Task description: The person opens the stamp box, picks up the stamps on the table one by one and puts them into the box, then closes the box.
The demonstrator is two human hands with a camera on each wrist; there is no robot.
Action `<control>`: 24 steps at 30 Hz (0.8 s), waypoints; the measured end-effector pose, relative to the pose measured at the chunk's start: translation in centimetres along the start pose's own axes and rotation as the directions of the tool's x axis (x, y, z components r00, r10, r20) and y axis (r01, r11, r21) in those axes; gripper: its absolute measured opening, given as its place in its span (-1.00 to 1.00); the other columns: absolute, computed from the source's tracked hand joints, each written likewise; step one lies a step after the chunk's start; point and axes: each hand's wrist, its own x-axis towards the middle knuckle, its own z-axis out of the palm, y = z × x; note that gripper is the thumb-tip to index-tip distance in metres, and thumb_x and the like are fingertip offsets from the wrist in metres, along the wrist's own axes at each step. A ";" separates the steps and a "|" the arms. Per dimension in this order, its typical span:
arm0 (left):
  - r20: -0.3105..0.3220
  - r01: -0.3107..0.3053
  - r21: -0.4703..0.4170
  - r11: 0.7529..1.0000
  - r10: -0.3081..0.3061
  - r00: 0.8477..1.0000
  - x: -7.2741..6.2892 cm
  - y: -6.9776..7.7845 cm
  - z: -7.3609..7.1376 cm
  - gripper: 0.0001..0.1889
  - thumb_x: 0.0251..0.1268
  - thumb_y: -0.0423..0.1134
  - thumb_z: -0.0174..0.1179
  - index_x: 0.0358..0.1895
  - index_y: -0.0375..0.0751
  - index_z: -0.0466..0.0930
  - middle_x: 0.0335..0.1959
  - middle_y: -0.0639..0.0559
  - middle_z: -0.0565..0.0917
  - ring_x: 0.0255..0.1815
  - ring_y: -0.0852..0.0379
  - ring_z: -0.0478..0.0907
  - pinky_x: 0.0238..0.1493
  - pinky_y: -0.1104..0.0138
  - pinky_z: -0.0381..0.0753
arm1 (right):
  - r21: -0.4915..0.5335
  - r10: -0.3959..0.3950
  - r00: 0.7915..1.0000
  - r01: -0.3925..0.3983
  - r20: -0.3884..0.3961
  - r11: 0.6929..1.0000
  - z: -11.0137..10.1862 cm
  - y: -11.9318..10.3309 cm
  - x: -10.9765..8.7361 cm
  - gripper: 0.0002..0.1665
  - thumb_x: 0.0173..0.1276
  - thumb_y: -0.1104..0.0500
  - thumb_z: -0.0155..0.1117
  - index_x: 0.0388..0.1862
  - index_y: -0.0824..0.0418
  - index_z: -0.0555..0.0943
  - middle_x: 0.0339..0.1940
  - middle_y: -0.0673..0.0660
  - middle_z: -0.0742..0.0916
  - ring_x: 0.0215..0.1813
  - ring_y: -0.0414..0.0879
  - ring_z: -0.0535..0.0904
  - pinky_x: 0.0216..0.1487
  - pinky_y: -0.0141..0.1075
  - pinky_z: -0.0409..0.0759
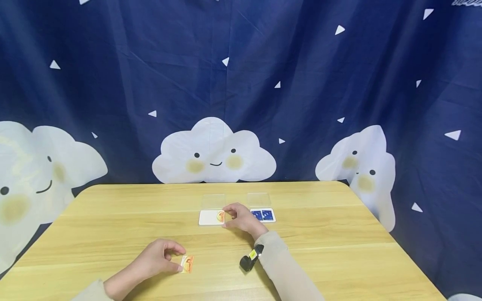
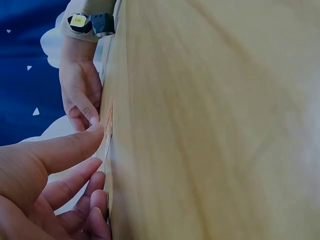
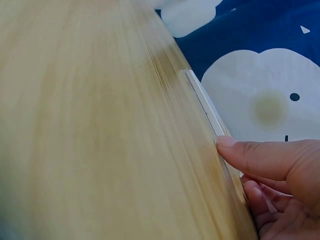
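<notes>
My left hand (image 1: 156,260) is low over the table, pinching a small orange-and-white picture card (image 1: 187,264) by its left side. In the left wrist view, that hand's thumb (image 2: 75,150) meets the edge of the thin card (image 2: 109,117). Further back, my right hand (image 1: 242,218) grips the right end of a flat white case (image 1: 208,218), with a similar orange card (image 1: 220,216) lying in that end. The right wrist view has the thumb (image 3: 255,155) against the edge of the case (image 3: 205,102); the other fingertips are partly hidden.
To the right of my right hand lies a second white case (image 1: 275,215) with two dark blue cards (image 1: 267,215) in it. Clear lids (image 1: 214,201) extend behind both cases. A blue curtain (image 1: 241,62) with clouds hangs behind the wooden table (image 1: 339,259).
</notes>
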 end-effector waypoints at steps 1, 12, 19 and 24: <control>0.001 0.006 0.004 1.000 -0.006 1.000 0.0 0.0 0.0 -0.62 -0.25 -0.32 0.50 -0.22 -0.23 0.66 -0.28 0.02 0.61 -0.46 0.17 0.33 -0.47 0.42 0.40 | 0.004 0.002 1.000 -0.002 0.000 1.000 0.0 0.0 0.0 -0.37 -0.03 0.28 0.49 0.10 0.29 0.54 0.04 0.19 0.61 0.01 0.05 0.50 0.12 -0.08 0.45; -0.013 0.000 0.026 1.000 0.000 1.000 -0.1 0.3 0.0 -0.62 -0.26 -0.38 0.49 -0.21 -0.24 0.66 -0.28 0.02 0.62 -0.41 0.13 0.35 -0.42 0.43 0.40 | 0.010 0.014 1.000 -0.014 0.001 1.000 0.1 -0.1 0.0 -0.37 -0.03 0.28 0.49 0.10 0.27 0.54 0.04 0.17 0.60 0.02 0.04 0.50 0.13 -0.08 0.44; -0.012 -0.022 0.033 0.999 0.023 1.000 0.0 0.2 0.0 -0.68 -0.24 -0.37 0.48 -0.28 -0.21 0.67 -0.31 0.04 0.62 -0.49 0.19 0.34 -0.45 0.42 0.39 | -0.005 0.011 1.000 -0.011 0.000 1.000 0.1 0.0 0.2 -0.37 -0.04 0.29 0.49 0.09 0.28 0.55 0.02 0.20 0.60 0.03 0.07 0.51 0.13 -0.06 0.45; -0.015 -0.023 0.036 0.999 0.023 1.000 0.1 0.2 0.0 -0.70 -0.25 -0.38 0.48 -0.32 -0.19 0.68 -0.34 0.04 0.61 -0.55 0.23 0.31 -0.50 0.41 0.37 | -0.004 0.013 1.000 -0.013 -0.001 1.000 0.1 0.1 0.3 -0.37 -0.04 0.29 0.49 0.09 0.28 0.55 0.02 0.20 0.60 0.03 0.06 0.50 0.14 -0.07 0.45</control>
